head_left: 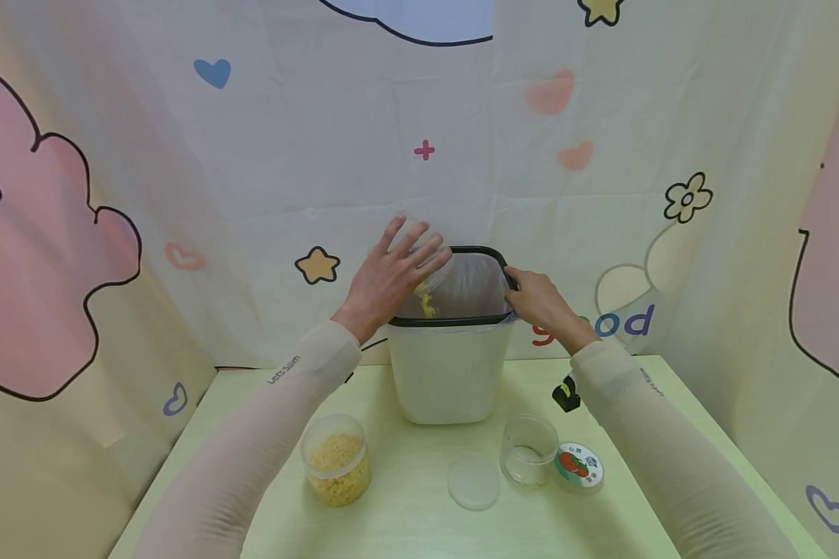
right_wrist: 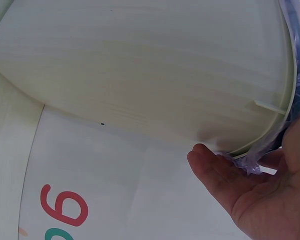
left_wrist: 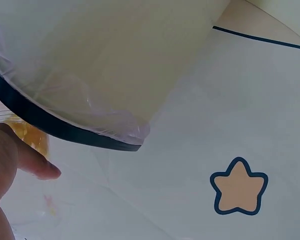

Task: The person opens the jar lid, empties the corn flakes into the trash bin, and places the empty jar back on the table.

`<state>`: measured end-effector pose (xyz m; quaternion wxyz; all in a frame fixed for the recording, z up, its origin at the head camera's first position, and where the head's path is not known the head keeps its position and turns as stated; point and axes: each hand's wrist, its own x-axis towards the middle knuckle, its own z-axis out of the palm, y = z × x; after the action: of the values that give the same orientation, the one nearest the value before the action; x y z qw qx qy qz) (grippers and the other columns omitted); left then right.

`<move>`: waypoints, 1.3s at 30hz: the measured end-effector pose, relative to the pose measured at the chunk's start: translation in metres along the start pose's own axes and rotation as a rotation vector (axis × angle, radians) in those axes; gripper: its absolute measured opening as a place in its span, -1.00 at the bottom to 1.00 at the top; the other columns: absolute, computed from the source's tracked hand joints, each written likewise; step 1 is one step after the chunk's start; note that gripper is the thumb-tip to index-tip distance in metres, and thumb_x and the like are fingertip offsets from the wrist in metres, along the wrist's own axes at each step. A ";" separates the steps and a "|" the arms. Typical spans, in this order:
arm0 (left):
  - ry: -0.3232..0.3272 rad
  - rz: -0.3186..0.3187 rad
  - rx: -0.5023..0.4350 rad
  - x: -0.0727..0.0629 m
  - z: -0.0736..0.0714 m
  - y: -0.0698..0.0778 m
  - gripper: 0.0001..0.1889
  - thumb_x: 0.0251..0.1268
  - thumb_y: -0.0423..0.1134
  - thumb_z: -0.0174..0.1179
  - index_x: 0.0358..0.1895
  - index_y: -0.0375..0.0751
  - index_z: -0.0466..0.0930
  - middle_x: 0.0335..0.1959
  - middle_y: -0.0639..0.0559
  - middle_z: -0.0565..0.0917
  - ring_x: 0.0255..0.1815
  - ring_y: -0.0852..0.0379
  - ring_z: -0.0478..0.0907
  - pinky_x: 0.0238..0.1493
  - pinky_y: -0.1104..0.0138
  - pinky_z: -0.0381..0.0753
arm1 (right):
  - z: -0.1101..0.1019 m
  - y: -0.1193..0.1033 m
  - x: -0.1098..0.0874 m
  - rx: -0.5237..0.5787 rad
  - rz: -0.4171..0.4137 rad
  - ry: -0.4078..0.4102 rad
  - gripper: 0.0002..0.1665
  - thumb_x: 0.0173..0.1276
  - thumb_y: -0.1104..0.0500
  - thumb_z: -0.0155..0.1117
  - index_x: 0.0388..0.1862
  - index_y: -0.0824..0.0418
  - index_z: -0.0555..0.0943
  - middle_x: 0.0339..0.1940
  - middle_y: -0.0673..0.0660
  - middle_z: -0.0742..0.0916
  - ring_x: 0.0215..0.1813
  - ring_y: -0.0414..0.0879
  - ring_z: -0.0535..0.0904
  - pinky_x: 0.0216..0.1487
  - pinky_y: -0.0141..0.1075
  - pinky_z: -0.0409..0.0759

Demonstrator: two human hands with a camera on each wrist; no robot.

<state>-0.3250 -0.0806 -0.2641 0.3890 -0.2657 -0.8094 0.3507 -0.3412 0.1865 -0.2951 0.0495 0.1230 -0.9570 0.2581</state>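
A pale waste bin (head_left: 450, 373) with a black rim and a thin plastic liner (head_left: 478, 283) stands at the back of the table. Over its left side my left hand (head_left: 395, 272) holds a clear plastic container (head_left: 440, 273), tipped mouth-down into the opening. Yellow bits (head_left: 427, 303) show just below that container, inside the bin. In the left wrist view the thumb (left_wrist: 34, 162) lies along the container, beside the black rim. My right hand (head_left: 540, 299) grips the bin's right rim, thumb outside, with bunched liner (right_wrist: 250, 162) at the fingers.
On the table (head_left: 405, 528), a clear jar of yellow crumbs (head_left: 339, 470) stands front left. A translucent round lid (head_left: 474, 481), a clear jar (head_left: 527, 458) and a round lid with a red printed picture (head_left: 579, 466) are front right. A small black object (head_left: 566, 394) lies near my right sleeve.
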 end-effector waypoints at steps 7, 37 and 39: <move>-0.003 0.051 0.031 0.000 -0.001 -0.001 0.06 0.01 -0.12 0.46 0.56 0.20 -0.05 0.55 0.08 0.13 0.61 -0.03 -0.06 0.61 -0.07 -0.31 | -0.001 -0.002 -0.002 0.003 0.006 0.001 -0.28 0.40 0.24 -0.13 0.54 0.34 0.13 0.44 0.43 0.40 0.11 0.21 0.45 -0.01 -0.10 0.46; -0.016 0.246 0.224 0.004 -0.006 -0.001 0.15 -0.05 0.05 0.50 0.56 0.22 -0.14 0.58 0.10 0.04 0.62 -0.01 -0.10 0.60 -0.09 -0.29 | -0.001 -0.001 0.000 -0.004 0.006 0.004 -0.28 0.40 0.25 -0.12 0.54 0.32 0.13 0.44 0.42 0.40 0.10 0.21 0.45 -0.06 -0.13 0.46; -0.021 0.262 0.235 0.005 -0.006 -0.001 0.15 -0.04 0.05 0.49 0.56 0.22 -0.16 0.59 0.10 0.03 0.63 -0.01 -0.12 0.60 -0.09 -0.30 | -0.001 -0.001 -0.001 -0.003 0.004 0.005 -0.28 0.40 0.25 -0.12 0.54 0.32 0.13 0.44 0.42 0.40 0.11 0.21 0.44 -0.04 -0.11 0.46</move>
<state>-0.3229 -0.0755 -0.2584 0.3597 -0.3179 -0.7252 0.4935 -0.3402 0.1864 -0.2944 0.0514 0.1204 -0.9574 0.2573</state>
